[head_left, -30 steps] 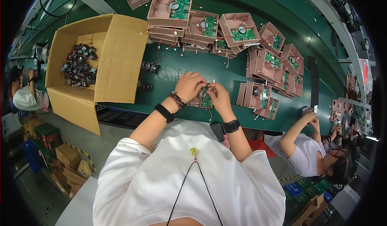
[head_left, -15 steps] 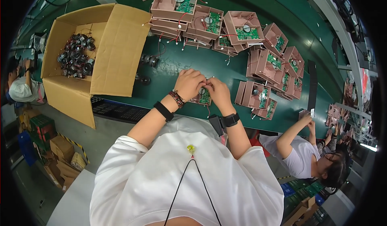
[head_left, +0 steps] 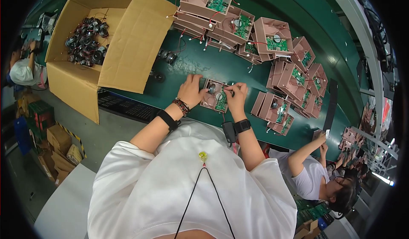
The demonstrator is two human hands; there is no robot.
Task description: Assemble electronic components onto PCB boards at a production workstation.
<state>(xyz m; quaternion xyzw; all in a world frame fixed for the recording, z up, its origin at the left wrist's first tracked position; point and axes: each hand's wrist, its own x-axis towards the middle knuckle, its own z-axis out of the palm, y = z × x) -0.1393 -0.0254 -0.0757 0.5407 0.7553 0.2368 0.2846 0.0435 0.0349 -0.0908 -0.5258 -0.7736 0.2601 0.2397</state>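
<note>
A pink plastic housing [head_left: 208, 104] lies on the green bench in front of me, with a green circuit board [head_left: 221, 102] and a round dark speaker [head_left: 211, 88] inside. My left hand [head_left: 191, 91] rests at the housing's left side, fingers apart, its thumb by the rim. Over the board's upper right corner, my right hand [head_left: 237, 97] has thumb and forefinger pinched together. Whatever is between those fingertips is too small to make out. A thin red wire hangs from the housing's near edge.
Left stands an open cardboard box [head_left: 136, 38] holding many wired speakers [head_left: 87, 41]. Loose speakers [head_left: 167, 56] lie beside it. Stacked pink housings [head_left: 272, 36] with boards fill the far and right bench. A co-worker [head_left: 313, 171] works at the right, another person [head_left: 24, 70] at far left.
My hands have moved apart from where they met above the housing, uncovering the speaker and board. The left went to the housing's left side; the right stays at its right. The whole view has shifted slightly.
</note>
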